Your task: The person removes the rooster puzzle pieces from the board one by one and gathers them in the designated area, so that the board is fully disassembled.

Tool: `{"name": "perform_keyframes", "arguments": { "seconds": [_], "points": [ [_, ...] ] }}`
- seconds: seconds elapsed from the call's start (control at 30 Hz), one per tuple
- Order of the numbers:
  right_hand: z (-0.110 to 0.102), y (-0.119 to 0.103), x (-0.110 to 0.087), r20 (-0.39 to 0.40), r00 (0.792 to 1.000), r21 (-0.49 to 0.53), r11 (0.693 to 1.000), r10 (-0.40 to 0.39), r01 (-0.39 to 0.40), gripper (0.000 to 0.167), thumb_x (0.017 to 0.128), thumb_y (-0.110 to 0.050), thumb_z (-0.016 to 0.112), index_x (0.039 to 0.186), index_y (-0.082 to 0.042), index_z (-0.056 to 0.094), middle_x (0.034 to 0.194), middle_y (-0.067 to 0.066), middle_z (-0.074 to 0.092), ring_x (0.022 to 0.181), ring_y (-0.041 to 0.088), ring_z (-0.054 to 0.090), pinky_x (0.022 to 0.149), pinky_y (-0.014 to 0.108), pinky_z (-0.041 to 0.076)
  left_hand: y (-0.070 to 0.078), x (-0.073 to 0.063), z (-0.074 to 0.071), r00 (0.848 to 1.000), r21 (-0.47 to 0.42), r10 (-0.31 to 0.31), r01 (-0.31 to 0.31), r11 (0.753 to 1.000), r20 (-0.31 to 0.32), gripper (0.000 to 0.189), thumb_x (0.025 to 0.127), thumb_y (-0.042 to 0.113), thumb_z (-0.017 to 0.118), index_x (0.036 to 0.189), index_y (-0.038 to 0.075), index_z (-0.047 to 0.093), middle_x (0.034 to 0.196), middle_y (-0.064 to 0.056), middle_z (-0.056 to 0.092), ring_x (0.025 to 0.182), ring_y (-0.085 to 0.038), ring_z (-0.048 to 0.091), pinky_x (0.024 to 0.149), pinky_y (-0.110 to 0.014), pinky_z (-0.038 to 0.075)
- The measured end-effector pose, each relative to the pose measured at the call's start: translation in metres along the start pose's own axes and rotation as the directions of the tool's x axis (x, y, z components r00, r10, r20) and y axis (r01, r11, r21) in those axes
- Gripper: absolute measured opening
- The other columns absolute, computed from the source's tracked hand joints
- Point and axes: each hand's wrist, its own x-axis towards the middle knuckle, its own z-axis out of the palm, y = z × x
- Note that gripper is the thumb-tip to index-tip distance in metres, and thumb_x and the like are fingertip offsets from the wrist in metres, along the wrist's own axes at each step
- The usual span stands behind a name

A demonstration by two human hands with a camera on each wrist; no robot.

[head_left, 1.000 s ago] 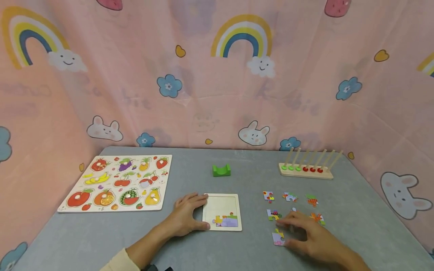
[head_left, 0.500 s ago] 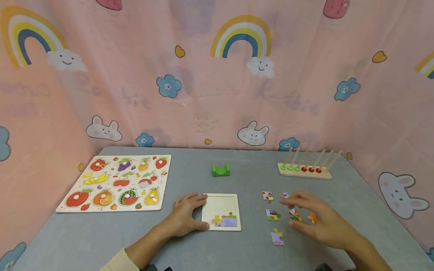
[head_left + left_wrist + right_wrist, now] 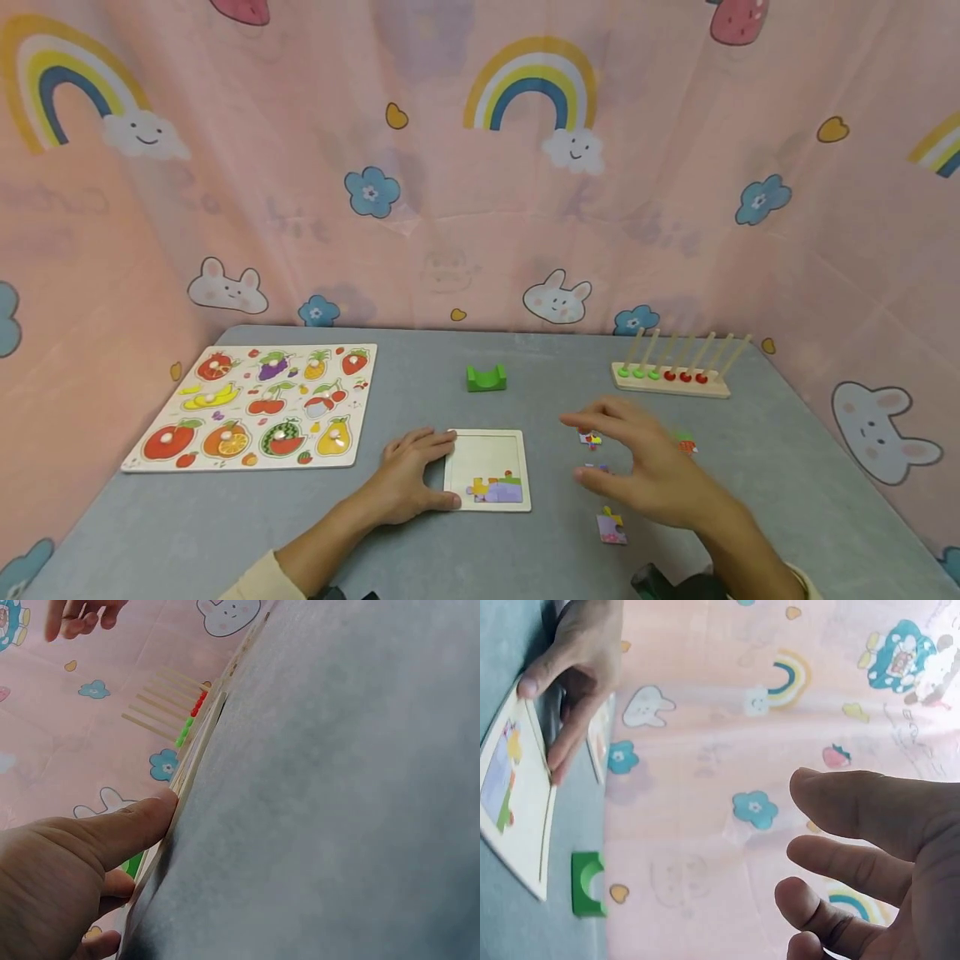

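My left hand (image 3: 408,479) holds the left side of a small wooden puzzle tray (image 3: 480,454), thumb at the near corner and fingers by the far one. Several joined jigsaw pieces (image 3: 498,489) lie inside along its near edge. The left wrist view shows the thumb (image 3: 142,821) on the tray's rim. Over the loose pieces, my right hand (image 3: 645,467) hovers with thumb and fingers spread and nothing between them. A lilac and yellow piece (image 3: 611,527) lies nearest me, another piece (image 3: 591,440) shows beyond the fingertips; the hand hides others.
A fruit knob puzzle board (image 3: 255,408) lies at the left of the grey table. Behind the tray stands a green curved block (image 3: 487,378). At the back right is a wooden peg stand (image 3: 671,379) with green and red beads. A pink printed curtain (image 3: 450,208) surrounds the table.
My right hand has risen from the loose pieces and moved left and away from me, its thumb and fingers spreading wider. The left hand and tray stay put.
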Motion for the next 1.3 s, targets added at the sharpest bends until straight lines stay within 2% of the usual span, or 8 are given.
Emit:
{"name": "perform_keyframes", "arguments": {
  "seconds": [0.3,0.53,0.77,1.03,1.3],
  "points": [
    [0.036,-0.002,0.016,0.058,0.995,0.042,0.995,0.086,-0.089,0.045,0.084,-0.024,0.077,0.127,-0.017,0.063,0.107,-0.013,0.051,0.103,0.012,0.046,0.082,0.04,0.043,0.0,-0.001,0.001,1.0,0.009,0.009,-0.009,1.0,-0.008,0.073,0.07,0.03,0.086,0.13,0.0,0.059,0.141,-0.007,0.049,0.135,-0.036,0.031,0.101,-0.061,0.015],
    [0.057,-0.001,0.025,0.087,0.99,0.116,0.986,0.113,-0.122,0.047,0.082,-0.02,0.078,0.126,-0.015,0.065,0.11,-0.012,0.052,0.108,0.014,0.043,0.085,0.042,0.043,0.0,-0.001,0.001,1.0,0.01,0.006,-0.006,1.0,-0.007,0.072,0.07,0.03,0.086,0.13,-0.001,0.059,0.141,-0.007,0.05,0.135,-0.036,0.031,0.101,-0.061,0.015],
    [0.082,0.01,0.027,0.086,0.99,0.109,0.987,0.113,-0.122,0.046,0.08,-0.02,0.078,0.124,-0.013,0.066,0.107,-0.01,0.054,0.103,0.014,0.043,0.084,0.039,0.04,0.001,0.0,0.0,1.0,0.02,0.007,-0.007,1.0,-0.012,0.072,0.071,0.03,0.086,0.13,0.0,0.059,0.14,-0.006,0.05,0.134,-0.035,0.032,0.101,-0.061,0.016],
    [0.105,0.023,0.023,0.158,0.974,0.111,0.978,0.161,-0.179,0.045,0.08,-0.018,0.076,0.123,-0.006,0.066,0.107,0.003,0.055,0.104,0.016,0.043,0.088,0.042,0.039,0.001,-0.001,0.0,1.0,0.016,0.006,-0.006,1.0,-0.011,0.072,0.071,0.03,0.086,0.129,0.0,0.059,0.141,-0.006,0.05,0.134,-0.035,0.031,0.101,-0.061,0.015],
    [0.119,0.032,0.018,0.177,0.97,0.036,0.984,0.163,-0.172,0.041,0.078,-0.015,0.075,0.118,-0.006,0.068,0.099,-0.004,0.052,0.098,0.014,0.042,0.085,0.037,0.038,0.0,0.0,0.0,1.0,0.018,0.007,-0.007,1.0,-0.013,0.07,0.071,0.03,0.086,0.129,0.001,0.06,0.141,-0.006,0.05,0.134,-0.035,0.032,0.101,-0.061,0.015]
  ]
}}
